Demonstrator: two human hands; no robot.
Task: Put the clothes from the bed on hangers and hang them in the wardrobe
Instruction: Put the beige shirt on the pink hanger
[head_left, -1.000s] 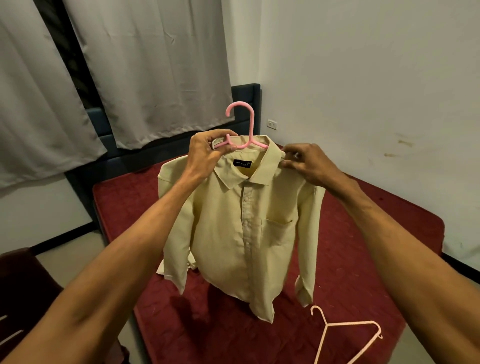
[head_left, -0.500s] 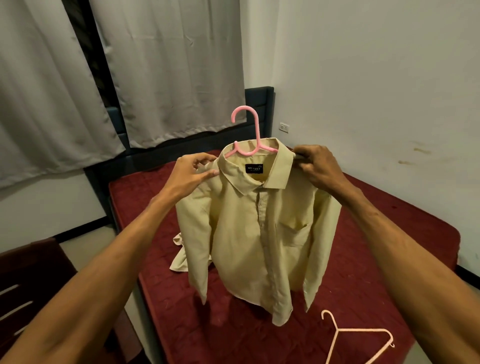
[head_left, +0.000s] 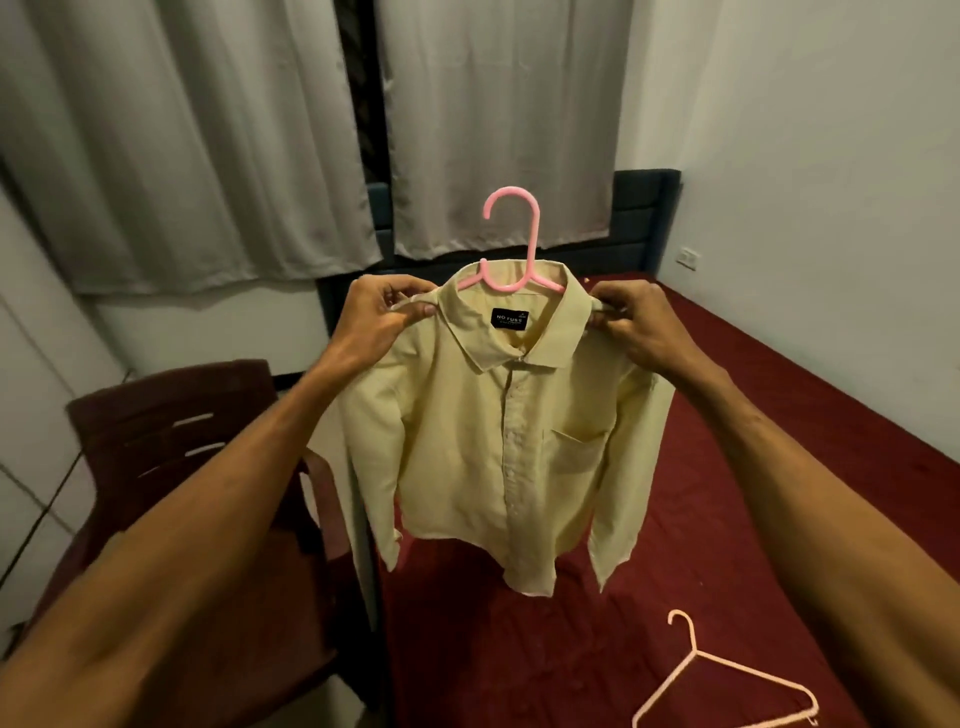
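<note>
Both shoulders of the pale yellow shirt (head_left: 509, 457) are pinched: my left hand (head_left: 382, 317) grips the fabric beside the collar, my right hand (head_left: 636, 327) the other side. I see the shirt hanging buttoned on a pink hanger (head_left: 530, 249), held above the red bed (head_left: 753, 467), where a second hanger (head_left: 693, 649) lies.

left hand (head_left: 382, 318) pinching, right hand (head_left: 638, 328) pinching
</note>
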